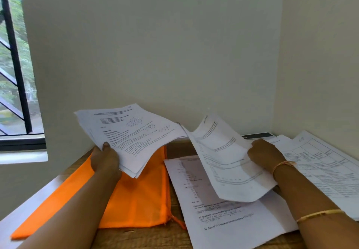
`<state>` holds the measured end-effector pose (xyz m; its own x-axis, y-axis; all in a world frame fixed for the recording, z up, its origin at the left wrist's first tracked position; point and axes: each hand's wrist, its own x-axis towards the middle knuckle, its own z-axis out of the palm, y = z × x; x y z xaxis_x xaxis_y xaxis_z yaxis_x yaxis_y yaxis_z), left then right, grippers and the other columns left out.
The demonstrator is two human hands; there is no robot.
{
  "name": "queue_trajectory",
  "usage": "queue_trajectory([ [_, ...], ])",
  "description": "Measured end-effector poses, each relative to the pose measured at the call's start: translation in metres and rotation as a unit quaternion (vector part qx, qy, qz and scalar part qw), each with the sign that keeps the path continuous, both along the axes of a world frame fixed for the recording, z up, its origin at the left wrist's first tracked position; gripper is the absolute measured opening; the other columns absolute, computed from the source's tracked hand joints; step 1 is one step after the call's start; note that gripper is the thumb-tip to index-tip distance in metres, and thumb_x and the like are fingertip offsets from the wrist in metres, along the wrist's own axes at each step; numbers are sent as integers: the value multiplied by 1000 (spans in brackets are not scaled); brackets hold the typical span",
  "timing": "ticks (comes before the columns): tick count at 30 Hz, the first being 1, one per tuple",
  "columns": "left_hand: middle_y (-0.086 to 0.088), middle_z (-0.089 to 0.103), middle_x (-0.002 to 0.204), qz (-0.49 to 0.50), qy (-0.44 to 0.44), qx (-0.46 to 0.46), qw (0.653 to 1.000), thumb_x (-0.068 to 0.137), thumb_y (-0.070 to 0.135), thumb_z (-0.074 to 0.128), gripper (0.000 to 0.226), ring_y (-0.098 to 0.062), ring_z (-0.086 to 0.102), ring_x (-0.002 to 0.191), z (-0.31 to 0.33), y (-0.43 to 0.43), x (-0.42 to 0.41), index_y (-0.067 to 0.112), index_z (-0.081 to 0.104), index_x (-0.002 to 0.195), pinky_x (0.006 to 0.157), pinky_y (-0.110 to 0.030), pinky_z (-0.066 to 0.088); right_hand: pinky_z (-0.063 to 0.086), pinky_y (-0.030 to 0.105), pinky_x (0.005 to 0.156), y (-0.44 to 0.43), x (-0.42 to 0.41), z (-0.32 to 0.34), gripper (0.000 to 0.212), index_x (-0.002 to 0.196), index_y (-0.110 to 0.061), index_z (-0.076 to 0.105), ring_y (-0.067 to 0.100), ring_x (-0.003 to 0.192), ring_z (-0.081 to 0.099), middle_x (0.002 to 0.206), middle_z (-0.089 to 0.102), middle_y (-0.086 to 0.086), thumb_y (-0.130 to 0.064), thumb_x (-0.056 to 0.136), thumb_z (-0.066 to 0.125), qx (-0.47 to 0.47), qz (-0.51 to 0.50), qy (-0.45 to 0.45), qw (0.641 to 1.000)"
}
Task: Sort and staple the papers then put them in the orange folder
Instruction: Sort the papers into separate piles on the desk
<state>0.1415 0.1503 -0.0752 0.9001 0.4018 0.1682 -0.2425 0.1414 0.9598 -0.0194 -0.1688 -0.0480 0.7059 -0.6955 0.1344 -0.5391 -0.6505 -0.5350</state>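
Our left hand (pixel 104 159) grips a fanned stack of white printed sheets (pixel 134 134), our right hand (pixel 266 153) pinches one curled sheet (pixel 223 163); loosely held pages could slide out.

Folder (pixel 139 200) flat on table (pixel 136 237), left half. Stack of papers (pixel 132 132) held in left hand (pixel 104 161), above the folder's far end. Question sheet (pixel 223 225) flat on table just right of the folder, at the near edge. Loose sheet (pixel 223 161) tilted above it, gripped at its right edge by right hand (pixel 266 155). Tabulated sheets (pixel 320 167) lie far right, beyond the right forearm. Window (pixel 13 64) far left.
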Motion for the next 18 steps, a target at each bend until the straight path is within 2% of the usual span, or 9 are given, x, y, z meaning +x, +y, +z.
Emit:
queue_trajectory([
  [3,-14,54,130,11,13,-42,999,100,24,40,35,-35,51,118,-2,1,4,7,49,129,101,-47,42,41,30,90,5,-1,1,29,121,-3,52,28,109,55,124,57,16,-10,95,40,-24,-4,33,999],
  [5,-11,56,128,21,22,-70,997,100,25,40,33,-33,53,116,0,1,4,9,51,127,100,-48,44,41,32,94,8,-2,1,31,124,-3,51,28,114,54,126,56,15,-13,97,39,-35,-10,57,998],
  [13,-8,57,124,52,50,-103,992,100,26,38,32,-30,55,113,3,3,0,13,51,126,98,-45,46,44,31,94,8,-1,-2,39,132,-4,46,25,111,56,126,57,14,-13,95,38,-44,-7,102,994],
  [16,-11,56,126,35,38,-74,996,101,26,39,32,-32,53,115,4,0,-1,11,51,126,99,-46,44,44,26,82,7,-1,-2,32,120,0,53,23,97,56,119,59,15,-9,92,42,-40,17,113,993],
  [18,-13,54,130,15,18,-33,999,101,24,39,35,-34,51,117,5,-4,-5,7,49,129,99,-41,42,42,25,78,13,-3,2,35,122,1,52,22,94,53,119,58,14,-8,89,44,-43,26,147,988],
])
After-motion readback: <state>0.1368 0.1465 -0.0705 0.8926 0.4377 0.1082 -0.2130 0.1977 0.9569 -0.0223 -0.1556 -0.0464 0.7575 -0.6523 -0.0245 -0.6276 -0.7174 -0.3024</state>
